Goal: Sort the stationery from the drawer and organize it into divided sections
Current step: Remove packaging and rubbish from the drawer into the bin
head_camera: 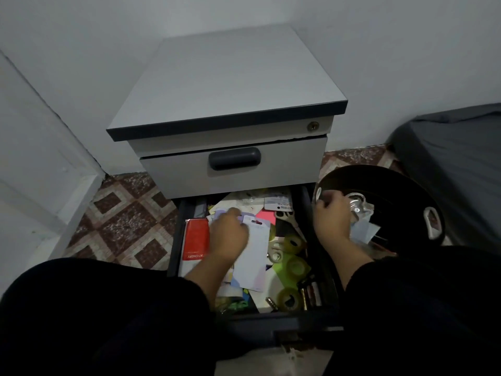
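Note:
The lower drawer (177, 226) of a grey pedestal is pulled open and full of mixed stationery. My left hand (229, 232) reaches into it with curled fingers and grips a pale card packet (253, 256) among loose papers. A red-and-white stationery pack (195, 240) lies at the drawer's left. Clear tape rolls (294, 244), batteries (311, 293) and scissors (284, 217) lie at its right. My right hand (332, 215) hovers over the left side of a round black tray (393, 183), fingers curled beside a clear plastic packet (357, 206). Whether it holds anything is hidden.
The pedestal's upper drawer (233, 169) is closed, and its grey top (225, 77) is bare. Patterned tile floor (122, 218) lies to the left. A dark mattress (455, 147) sits at the right behind the tray. My dark-clothed knees fill the bottom of the view.

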Motion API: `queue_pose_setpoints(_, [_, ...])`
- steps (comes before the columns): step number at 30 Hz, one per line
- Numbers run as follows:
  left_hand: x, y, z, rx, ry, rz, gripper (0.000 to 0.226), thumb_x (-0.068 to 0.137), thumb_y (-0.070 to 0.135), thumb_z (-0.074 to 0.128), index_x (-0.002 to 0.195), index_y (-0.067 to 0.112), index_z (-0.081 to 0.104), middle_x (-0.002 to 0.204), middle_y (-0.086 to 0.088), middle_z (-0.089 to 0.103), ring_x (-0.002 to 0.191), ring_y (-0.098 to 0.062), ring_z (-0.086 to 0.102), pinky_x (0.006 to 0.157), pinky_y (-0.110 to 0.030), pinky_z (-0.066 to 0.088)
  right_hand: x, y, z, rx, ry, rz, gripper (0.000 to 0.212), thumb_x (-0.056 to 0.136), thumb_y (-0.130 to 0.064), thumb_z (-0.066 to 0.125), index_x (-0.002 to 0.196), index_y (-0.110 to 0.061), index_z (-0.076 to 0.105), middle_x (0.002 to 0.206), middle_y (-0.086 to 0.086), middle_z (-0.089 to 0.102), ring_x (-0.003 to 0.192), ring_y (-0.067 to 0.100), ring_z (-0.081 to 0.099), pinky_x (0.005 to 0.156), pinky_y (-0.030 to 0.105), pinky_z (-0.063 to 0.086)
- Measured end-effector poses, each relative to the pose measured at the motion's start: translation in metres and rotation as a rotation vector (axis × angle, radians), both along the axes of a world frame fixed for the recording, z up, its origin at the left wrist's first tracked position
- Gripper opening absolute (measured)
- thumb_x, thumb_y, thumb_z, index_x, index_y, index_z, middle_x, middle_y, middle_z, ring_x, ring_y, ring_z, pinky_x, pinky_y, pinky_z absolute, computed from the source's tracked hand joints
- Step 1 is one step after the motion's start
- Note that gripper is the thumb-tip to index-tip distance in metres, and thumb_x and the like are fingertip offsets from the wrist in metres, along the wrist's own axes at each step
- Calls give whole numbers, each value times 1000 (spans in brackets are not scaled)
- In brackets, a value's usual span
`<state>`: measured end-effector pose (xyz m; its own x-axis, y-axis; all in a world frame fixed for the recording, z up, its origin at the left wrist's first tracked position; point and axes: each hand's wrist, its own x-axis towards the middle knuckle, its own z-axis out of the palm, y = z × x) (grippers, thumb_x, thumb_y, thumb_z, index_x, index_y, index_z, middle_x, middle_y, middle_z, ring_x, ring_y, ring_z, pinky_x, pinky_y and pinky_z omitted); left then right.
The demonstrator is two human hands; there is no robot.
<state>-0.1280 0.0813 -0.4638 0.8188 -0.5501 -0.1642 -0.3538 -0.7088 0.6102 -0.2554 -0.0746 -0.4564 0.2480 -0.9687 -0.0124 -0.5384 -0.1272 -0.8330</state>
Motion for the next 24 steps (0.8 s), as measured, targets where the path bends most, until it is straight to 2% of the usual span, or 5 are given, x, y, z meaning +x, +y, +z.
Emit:
queue_pose_setpoints(3, [25,36,-3,282,-194,107,38,89,19,51,126,9,50,129,-19,50,116,-38,47,96,-42,42,19,33,-13,134,44,306,21,95,-15,53,113,-7,61,106,7,62,90,21,57,76,27,44])
queue_pose_setpoints(8, [33,54,-12,475,-101,166,63,90,39,53,144,17,29,149,-16,23,131,-41,31,107,-47,29,28,79,-34,670,57,426,8,89,-6,60,84,-1,57,74,9,51,64,18,49,60,29,40])
queue_pose_setpoints(15, [18,49,-22,649,-318,-2,43,94,31,44,133,15,51,158,-20,7,144,-43,2,116,-49,11,31,96,-41,808,36,392,13,90,-2,61,82,-6,51,72,5,47,60,13,44,46,22,35])
queue_pose_setpoints(19, [5,45,-23,607,-355,-58,45,95,21,40,137,8,44,150,-18,29,139,-39,21,111,-43,25,31,94,-43,884,42,367,15,89,-6,64,78,-7,53,63,7,44,51,16,40,43,23,33])
queue_pose_setpoints(24, [-2,40,-23,548,-307,-73,33,96,19,44,126,11,54,135,-13,43,119,-32,42,93,-37,43,33,94,-42,913,44,377,14,85,-7,69,80,-1,57,57,12,50,43,20,44,41,20,36])
